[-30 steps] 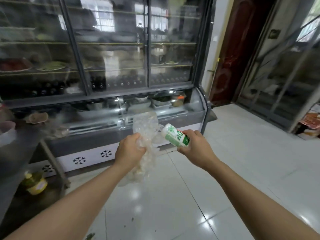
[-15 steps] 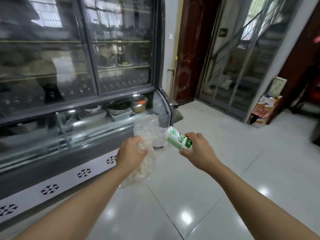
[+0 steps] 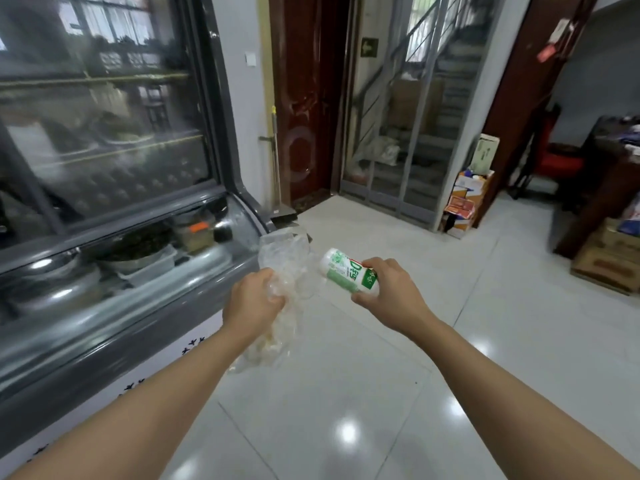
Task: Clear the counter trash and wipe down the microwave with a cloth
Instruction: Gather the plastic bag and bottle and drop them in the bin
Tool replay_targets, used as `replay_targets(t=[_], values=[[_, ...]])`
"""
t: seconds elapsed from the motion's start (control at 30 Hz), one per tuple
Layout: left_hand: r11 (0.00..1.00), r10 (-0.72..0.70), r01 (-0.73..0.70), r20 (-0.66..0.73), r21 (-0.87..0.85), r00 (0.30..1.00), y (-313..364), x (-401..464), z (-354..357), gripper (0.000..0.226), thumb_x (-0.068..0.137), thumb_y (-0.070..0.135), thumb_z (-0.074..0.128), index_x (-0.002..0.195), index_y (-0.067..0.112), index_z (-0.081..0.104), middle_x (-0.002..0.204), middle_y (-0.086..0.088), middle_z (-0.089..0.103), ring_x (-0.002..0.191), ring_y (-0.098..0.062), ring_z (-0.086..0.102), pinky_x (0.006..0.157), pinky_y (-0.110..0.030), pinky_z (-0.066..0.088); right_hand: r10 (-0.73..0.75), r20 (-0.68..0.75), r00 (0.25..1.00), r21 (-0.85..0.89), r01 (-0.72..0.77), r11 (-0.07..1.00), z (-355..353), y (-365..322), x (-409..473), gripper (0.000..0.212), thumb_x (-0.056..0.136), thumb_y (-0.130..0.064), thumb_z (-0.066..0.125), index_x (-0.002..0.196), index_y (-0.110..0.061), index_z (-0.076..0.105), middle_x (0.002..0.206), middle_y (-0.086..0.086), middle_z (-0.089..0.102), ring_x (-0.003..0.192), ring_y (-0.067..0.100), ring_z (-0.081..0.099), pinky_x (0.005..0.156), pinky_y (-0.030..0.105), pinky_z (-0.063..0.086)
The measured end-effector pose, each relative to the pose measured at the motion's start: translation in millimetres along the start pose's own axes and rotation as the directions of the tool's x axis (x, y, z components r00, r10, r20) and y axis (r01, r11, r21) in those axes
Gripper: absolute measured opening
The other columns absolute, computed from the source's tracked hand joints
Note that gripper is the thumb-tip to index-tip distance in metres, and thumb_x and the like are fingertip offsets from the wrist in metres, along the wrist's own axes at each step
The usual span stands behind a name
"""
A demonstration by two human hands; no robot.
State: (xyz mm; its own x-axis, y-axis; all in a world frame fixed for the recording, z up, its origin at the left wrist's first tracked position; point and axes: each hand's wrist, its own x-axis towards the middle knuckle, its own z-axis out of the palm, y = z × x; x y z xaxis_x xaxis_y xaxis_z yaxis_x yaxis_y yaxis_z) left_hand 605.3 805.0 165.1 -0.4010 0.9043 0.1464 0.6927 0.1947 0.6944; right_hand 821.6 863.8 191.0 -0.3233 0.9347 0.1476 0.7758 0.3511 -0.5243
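My left hand point(image 3: 254, 303) is closed around a crumpled clear plastic bag point(image 3: 282, 258), which sticks up above my fist and hangs down below it. My right hand point(image 3: 388, 292) grips a small white and green bottle point(image 3: 346, 271), tilted with its top toward the bag. Both hands are held out in front of me above the white tiled floor, a short gap between them. No microwave, cloth or counter is in view.
A grey glass-fronted display fridge point(image 3: 114, 258) with bowls of food runs along my left. Ahead stand a dark red door point(image 3: 304, 98) and a glass partition with stairs behind. Cardboard boxes point(image 3: 464, 202) are stacked at the right, with more boxes point(image 3: 609, 261) and dark furniture further right.
The view has swung to the right: the fridge slid left and the door, stairs and boxes came into view. Both hands keep their hold on the bag and bottle.
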Motion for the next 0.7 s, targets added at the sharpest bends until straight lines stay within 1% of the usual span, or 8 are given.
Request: replay_targets(t=[0.1, 0.13, 0.2, 0.27, 0.33, 0.47, 0.6, 0.7], values=[[0.999, -0.032, 0.032, -0.035, -0.016, 0.999, 27, 53, 37, 0.028, 0.079, 0.012, 0.067, 0.104, 0.004, 0.059, 0.105, -0.009, 0.062, 0.098, -0.03, 0.058, 0.082, -0.042, 0.05, -0.022, -0.013, 1.0, -0.002, 0.022, 1.0, -14, 39, 63, 0.055, 0.08, -0.032, 0.069, 0.129, -0.02, 0.046, 0.113, 0.003, 0.048, 0.087, 0.015, 0.048, 0.074, 0.031, 0.044], [0.999, -0.036, 0.035, -0.044, -0.021, 0.998, 38, 70, 48, 0.026, 0.079, 0.011, 0.067, 0.104, 0.005, 0.06, 0.105, -0.01, 0.062, 0.098, -0.03, 0.058, 0.082, -0.042, 0.05, -0.03, -0.011, 0.999, -0.002, 0.03, 1.0, -19, 51, 86, 0.055, 0.08, -0.032, 0.069, 0.129, -0.02, 0.046, 0.112, 0.003, 0.048, 0.086, 0.015, 0.048, 0.074, 0.031, 0.044], [0.999, -0.039, 0.038, -0.059, -0.022, 0.998, 57, 102, 66, 0.018, 0.08, 0.011, 0.066, 0.094, 0.018, 0.057, 0.097, -0.007, 0.059, 0.092, -0.026, 0.057, 0.079, -0.039, 0.049, -0.046, 0.009, 0.999, -0.003, 0.046, 0.999, -28, 71, 129, 0.056, 0.079, -0.032, 0.069, 0.129, -0.02, 0.047, 0.112, 0.003, 0.049, 0.087, 0.015, 0.049, 0.074, 0.031, 0.045], [0.999, -0.038, 0.038, -0.078, -0.011, 0.996, 73, 133, 83, 0.023, 0.081, 0.012, 0.065, 0.094, 0.024, 0.051, 0.093, 0.001, 0.05, 0.088, -0.022, 0.053, 0.075, -0.034, 0.045, -0.065, 0.025, 0.998, -0.001, 0.065, 0.998, -34, 87, 169, 0.056, 0.079, -0.032, 0.07, 0.129, -0.02, 0.046, 0.113, 0.003, 0.049, 0.088, 0.016, 0.05, 0.076, 0.032, 0.047], [0.999, -0.053, 0.053, -0.091, -0.007, 0.994, 83, 162, 98, 0.024, 0.082, 0.012, 0.065, 0.095, 0.025, 0.049, 0.093, 0.003, 0.046, 0.086, -0.019, 0.049, 0.073, -0.03, 0.041, -0.08, 0.041, 0.996, 0.004, 0.079, 0.997, -34, 99, 207, 0.056, 0.079, -0.032, 0.07, 0.129, -0.02, 0.047, 0.114, 0.003, 0.049, 0.089, 0.017, 0.052, 0.076, 0.033, 0.049], [0.994, -0.105, 0.107, -0.107, 0.015, 0.989, 85, 223, 122, 0.017, 0.08, 0.014, 0.066, 0.09, 0.02, 0.053, 0.09, 0.004, 0.05, 0.084, -0.019, 0.051, 0.073, -0.031, 0.044, -0.095, 0.079, 0.992, 0.017, 0.094, 0.995, -26, 120, 276, 0.055, 0.079, -0.032, 0.07, 0.128, -0.021, 0.047, 0.114, 0.003, 0.05, 0.091, 0.018, 0.054, 0.077, 0.034, 0.049], [0.993, -0.107, 0.111, -0.114, 0.032, 0.988, 74, 293, 139, 0.013, 0.079, 0.012, 0.066, 0.082, 0.013, 0.053, 0.084, 0.001, 0.055, 0.078, -0.02, 0.052, 0.058, -0.028, 0.037, -0.104, 0.109, 0.989, 0.027, 0.102, 0.994, -9, 132, 348, 0.054, 0.079, -0.032, 0.07, 0.128, -0.022, 0.047, 0.115, 0.003, 0.05, 0.093, 0.018, 0.053, 0.079, 0.034, 0.049], [0.993, -0.114, 0.118, -0.124, 0.022, 0.986, 62, 355, 150, 0.018, 0.078, 0.013, 0.065, 0.074, 0.015, 0.048, 0.073, 0.002, 0.052, 0.072, -0.022, 0.053, 0.053, -0.028, 0.033, -0.113, 0.114, 0.987, 0.009, 0.113, 0.994, 4, 134, 407, 0.056, 0.079, -0.032, 0.07, 0.129, -0.022, 0.047, 0.117, 0.003, 0.05, 0.094, 0.018, 0.053, 0.079, 0.034, 0.049]])
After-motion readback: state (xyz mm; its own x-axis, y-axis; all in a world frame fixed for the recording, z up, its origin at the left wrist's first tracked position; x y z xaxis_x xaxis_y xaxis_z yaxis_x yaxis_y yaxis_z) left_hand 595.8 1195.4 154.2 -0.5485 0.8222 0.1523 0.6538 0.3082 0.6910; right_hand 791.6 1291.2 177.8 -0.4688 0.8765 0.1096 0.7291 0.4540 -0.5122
